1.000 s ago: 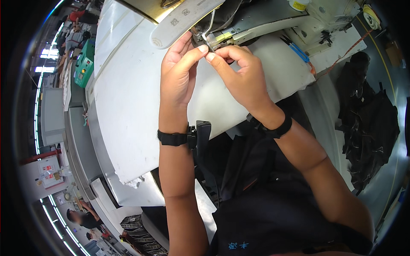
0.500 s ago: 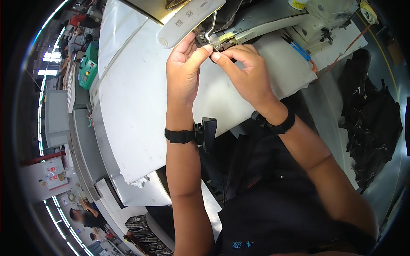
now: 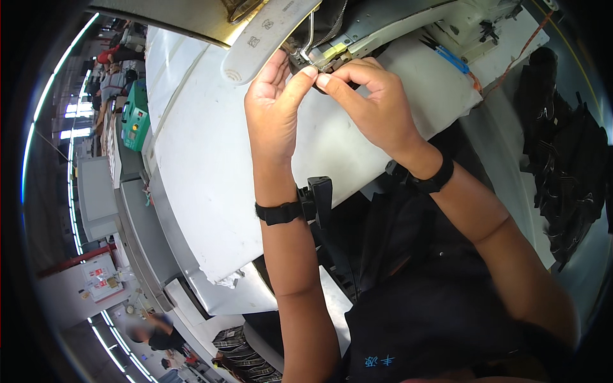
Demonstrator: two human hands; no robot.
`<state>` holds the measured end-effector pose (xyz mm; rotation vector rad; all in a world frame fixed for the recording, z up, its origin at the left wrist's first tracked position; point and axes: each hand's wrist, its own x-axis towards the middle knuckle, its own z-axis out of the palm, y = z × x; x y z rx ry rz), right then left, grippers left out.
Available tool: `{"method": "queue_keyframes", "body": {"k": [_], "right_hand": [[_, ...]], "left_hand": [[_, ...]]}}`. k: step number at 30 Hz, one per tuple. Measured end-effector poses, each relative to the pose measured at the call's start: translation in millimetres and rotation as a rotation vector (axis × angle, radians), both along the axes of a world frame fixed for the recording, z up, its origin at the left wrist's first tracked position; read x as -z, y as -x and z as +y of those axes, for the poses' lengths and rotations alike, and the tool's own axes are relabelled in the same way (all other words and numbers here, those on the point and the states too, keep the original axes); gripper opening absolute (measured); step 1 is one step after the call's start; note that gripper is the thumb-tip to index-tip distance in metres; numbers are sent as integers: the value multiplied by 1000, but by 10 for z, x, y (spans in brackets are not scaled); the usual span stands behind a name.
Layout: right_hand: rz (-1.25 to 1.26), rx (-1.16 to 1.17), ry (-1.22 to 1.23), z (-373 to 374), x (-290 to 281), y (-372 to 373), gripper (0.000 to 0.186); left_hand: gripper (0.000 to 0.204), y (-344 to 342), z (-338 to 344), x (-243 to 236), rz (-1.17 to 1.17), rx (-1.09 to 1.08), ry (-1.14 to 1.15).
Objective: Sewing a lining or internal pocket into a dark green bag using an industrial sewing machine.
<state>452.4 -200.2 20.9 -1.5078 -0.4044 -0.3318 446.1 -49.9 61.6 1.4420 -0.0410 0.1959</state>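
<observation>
Both my hands work close together at the needle end of a sewing machine [image 3: 408,29]. My left hand [image 3: 273,112] pinches with thumb and forefinger, its other fingers curled behind beside the metal parts. From the right, my right hand [image 3: 377,105] meets it, thumb and forefinger pressed together. The fingertips nearly touch, and whatever is between them is too small to make out. Just above them are the machine's metal foot parts [image 3: 309,53] and a yellow patch [image 3: 333,51]. A long pale cover [image 3: 262,45] with rounded end lies over the left fingers' upper side.
The white tabletop [image 3: 204,140] spreads left of and below my hands. Blue-handled snips [image 3: 452,59] lie right of the machine, near a reddish cord [image 3: 520,59]. Dark garments [image 3: 565,159] are heaped at far right. A green box [image 3: 135,116] and other people are at left.
The view has shifted slightly, so the surroundings sit a little differently in it. Both hands keep their pinch at the same spot by the machine, with only slight finger movement.
</observation>
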Motion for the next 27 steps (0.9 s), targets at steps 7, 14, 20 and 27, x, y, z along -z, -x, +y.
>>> {"method": "queue_keyframes", "body": {"k": [7, 14, 20, 27], "right_hand": [[61, 28, -11, 32, -38, 56, 19], [47, 15, -11, 28, -79, 60, 14], [14, 35, -37, 50, -63, 44, 22], [-41, 56, 79, -9, -170, 11, 35]], "left_hand": [[41, 12, 0, -71, 51, -4, -5], [69, -12, 60, -117, 60, 61, -36], [73, -63, 163, -48, 49, 94, -42], [73, -109, 211, 68, 8, 127, -30]]}}
